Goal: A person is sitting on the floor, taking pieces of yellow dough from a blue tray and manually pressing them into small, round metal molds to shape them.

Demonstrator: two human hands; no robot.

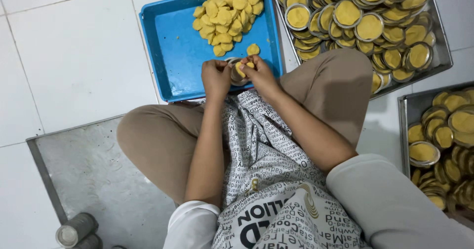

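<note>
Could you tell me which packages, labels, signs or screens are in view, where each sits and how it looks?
No packages, signs or screens show.
Only printed surface: white cloth apron with black and gold lettering, draped over the lap, below the left hand and right hand.

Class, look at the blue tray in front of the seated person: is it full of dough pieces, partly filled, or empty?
Partly filled. The yellow dough pieces sit heaped in the far corner of the blue tray; most of its floor shows bare.

Dough discs (229, 13) piled in tray (173, 56) at its far right corner. Both hands meet over tray's near edge. Filled tins (368, 27) in pan (441, 56) right of tray; 2nd pan (406, 111) nearer, on floor.
</note>
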